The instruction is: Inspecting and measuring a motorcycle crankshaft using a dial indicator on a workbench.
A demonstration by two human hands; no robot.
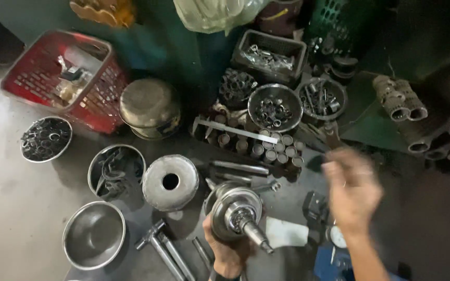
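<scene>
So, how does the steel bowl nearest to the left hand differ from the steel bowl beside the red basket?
The bowl at the bottom left holds nothing, while the bowl beside the red basket is full of small dark metal pieces. The bottom left bowl looks wider and lies nearer the left hand, which holds a crankshaft; the other bowl lies farther left. Both are round, shiny metal and stand upright on the floor.

A grey concrete floor (6, 182) carries a red basket (42, 67), steel bowls (94, 235) of metal parts, and a T-handled wrench (157, 244).
</scene>
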